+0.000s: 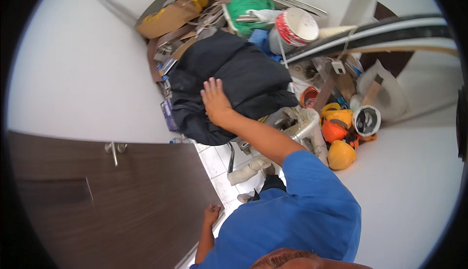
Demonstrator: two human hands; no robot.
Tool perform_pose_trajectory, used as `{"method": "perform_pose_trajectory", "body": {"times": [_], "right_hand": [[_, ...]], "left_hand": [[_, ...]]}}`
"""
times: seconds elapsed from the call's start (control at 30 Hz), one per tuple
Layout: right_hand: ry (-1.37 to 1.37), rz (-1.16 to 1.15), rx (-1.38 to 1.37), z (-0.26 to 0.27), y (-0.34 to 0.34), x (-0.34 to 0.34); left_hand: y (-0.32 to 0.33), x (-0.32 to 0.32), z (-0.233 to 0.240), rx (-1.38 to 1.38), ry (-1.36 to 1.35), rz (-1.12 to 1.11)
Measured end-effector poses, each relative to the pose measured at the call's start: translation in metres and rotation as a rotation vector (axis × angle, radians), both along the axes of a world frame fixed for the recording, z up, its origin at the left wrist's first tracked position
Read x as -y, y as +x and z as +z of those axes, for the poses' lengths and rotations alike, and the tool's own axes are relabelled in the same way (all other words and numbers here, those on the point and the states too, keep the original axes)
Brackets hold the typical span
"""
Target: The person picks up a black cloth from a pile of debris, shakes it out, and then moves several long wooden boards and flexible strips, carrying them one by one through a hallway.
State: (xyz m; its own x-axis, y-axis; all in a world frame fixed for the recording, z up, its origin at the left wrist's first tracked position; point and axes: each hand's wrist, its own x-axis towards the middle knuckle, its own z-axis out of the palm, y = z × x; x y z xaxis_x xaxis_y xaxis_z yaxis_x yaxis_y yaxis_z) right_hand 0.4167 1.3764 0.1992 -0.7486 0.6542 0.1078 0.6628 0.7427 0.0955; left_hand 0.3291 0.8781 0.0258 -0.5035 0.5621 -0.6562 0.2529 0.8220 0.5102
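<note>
A bundle of black cloth (pixel 237 75) lies across the middle of a heap of stored things. My right hand (pixel 215 101) rests flat on its left part, palm down, fingers extended and grasping nothing. Down at the lower left, my left hand (pixel 212 213) hangs beside the edge of a dark wooden door (pixel 146 199); its fingers look partly curled, and no object shows in it. Under the near edge of the cloth are white floor tiles (pixel 223 186) and a padded, wrapped piece (pixel 248 172).
Beyond the cloth stand a white bucket (pixel 292 31), green netting (pixel 248 9), a cardboard piece (pixel 172 18) and wood strips. Hard hats (pixel 342 154) are piled at the right, near a wrapped metal tube (pixel 305 128). Long curved strips (pixel 384 31) cross the upper right. A door handle (pixel 115 152) projects at left.
</note>
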Motion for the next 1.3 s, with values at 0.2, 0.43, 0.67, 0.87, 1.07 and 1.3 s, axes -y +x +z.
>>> {"method": "perform_pose_trajectory", "body": {"times": [0.2, 0.43, 0.67, 0.87, 1.07, 1.3], "right_hand": [[-0.113, 0.039, -0.203, 0.016, 0.008, 0.001], [0.142, 0.063, -0.533, 0.061, 0.022, 0.031], [0.065, -0.038, -0.154, 0.029, 0.004, 0.041], [0.150, 0.127, -0.467, 0.037, 0.010, 0.150], [-0.433, 0.170, -0.009, 0.008, 0.020, 0.244], [-0.039, 0.243, -0.178, -0.022, 0.058, 0.256]], "left_hand": [[0.001, -0.006, 0.026, -0.044, 0.031, 0.082], [0.019, 0.073, 0.019, -0.076, -0.034, 0.226], [0.058, 0.221, -0.052, -0.097, -0.161, 0.174], [0.103, 0.260, -0.060, 0.090, -0.158, 0.774], [0.141, 0.290, -0.061, 0.206, -0.058, 0.899], [0.165, 0.331, -0.077, 0.297, 0.083, 1.144]]}}
